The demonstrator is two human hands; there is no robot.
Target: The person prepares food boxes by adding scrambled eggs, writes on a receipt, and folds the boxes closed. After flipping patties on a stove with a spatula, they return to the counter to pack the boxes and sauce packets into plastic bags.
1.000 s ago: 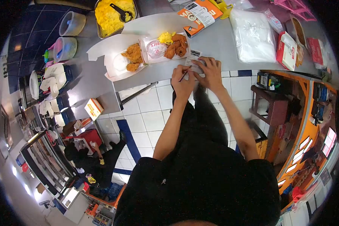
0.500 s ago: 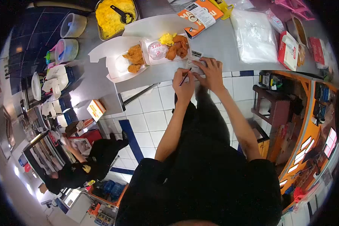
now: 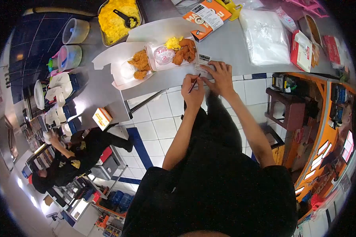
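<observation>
My left hand [image 3: 193, 94] is closed around a dark pen [image 3: 193, 84], its tip on a small printed receipt [image 3: 201, 68] at the counter's near edge. My right hand [image 3: 220, 78] presses on the same slip, thumb and fingers spread. Just left of the receipt stands an open white box with a wrapped rice portion [image 3: 164, 55], yellow scrambled egg [image 3: 173, 42] and fried chicken [image 3: 184, 52]. Beside it, a second open box [image 3: 118, 76] holds fried chicken [image 3: 140, 63] and a white round portion. My fingers partly cover the slip's lower part.
A tray of yellow egg [image 3: 106, 25] with a black scoop [image 3: 125, 17] lies behind the boxes. An orange carton [image 3: 209, 19], a stack of clear plastic bags [image 3: 264, 37] and a red-and-white box [image 3: 301, 51] stand along the counter. A co-worker [image 3: 73, 158] is at the lower left.
The co-worker at the left has shifted, now reaching toward the left counter with a white item in hand. My hands stay at the receipt; the pen has tilted slightly.
</observation>
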